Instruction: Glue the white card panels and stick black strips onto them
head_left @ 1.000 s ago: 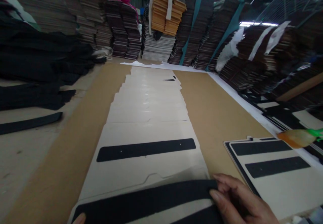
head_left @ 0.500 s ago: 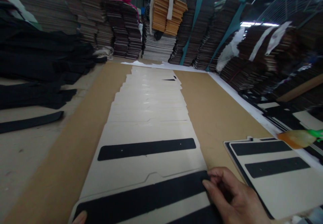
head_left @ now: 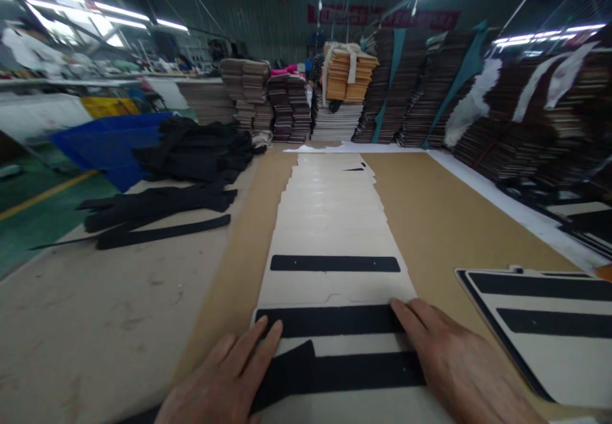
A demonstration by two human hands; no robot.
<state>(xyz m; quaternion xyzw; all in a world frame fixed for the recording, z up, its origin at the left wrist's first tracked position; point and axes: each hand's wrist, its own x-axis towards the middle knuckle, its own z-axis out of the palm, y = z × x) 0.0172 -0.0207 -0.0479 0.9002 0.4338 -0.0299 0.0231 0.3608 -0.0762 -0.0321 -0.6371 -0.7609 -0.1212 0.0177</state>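
A row of overlapping cream panels (head_left: 329,210) runs away from me along the brown board (head_left: 430,213). The nearest panel carries a black strip (head_left: 329,321) and a second black strip (head_left: 349,373) below it. My left hand (head_left: 224,382) lies flat and open, fingertips pressing the left end of the upper strip. My right hand (head_left: 454,366) lies flat and open too, fingers on that strip's right end and palm over the lower strip's end. Another black strip (head_left: 335,263) sits on the panel behind.
A stack of finished panels with black strips (head_left: 549,328) lies at the right. Loose black strips (head_left: 162,220) and a black fabric heap (head_left: 201,150) lie at the left. Tall stacks of panels (head_left: 349,92) line the back and right. A blue bin (head_left: 105,143) stands at far left.
The view has lifted and swung left. My right hand has gone from pinching the strip's end to lying flat on it. My left hand has come fully into view, flat on the strip.
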